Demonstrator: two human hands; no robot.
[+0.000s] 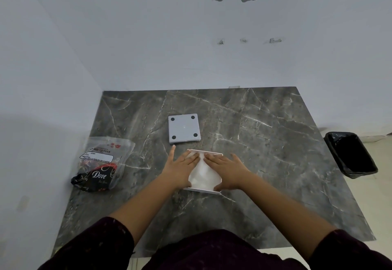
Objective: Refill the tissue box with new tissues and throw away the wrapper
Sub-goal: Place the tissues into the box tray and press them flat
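A white square tissue box [199, 190] lies open on the dark marble table [275, 142], filled with white tissues [202, 174]. My left hand [180, 166] and my right hand [227, 169] lie flat on the tissues, fingers spread and fingertips nearly meeting over the far side of the box, thumbs at its near corners. The box's grey base panel [184, 128], with four black feet facing up, lies just beyond the box. A crumpled clear and black plastic wrapper [101, 164] marked "Dove" rests at the table's left edge.
A bin [351, 155] lined with a black bag stands on the floor right of the table. White walls close off the table's far and left sides. Dark sleeves cover my upper arms near the front edge.
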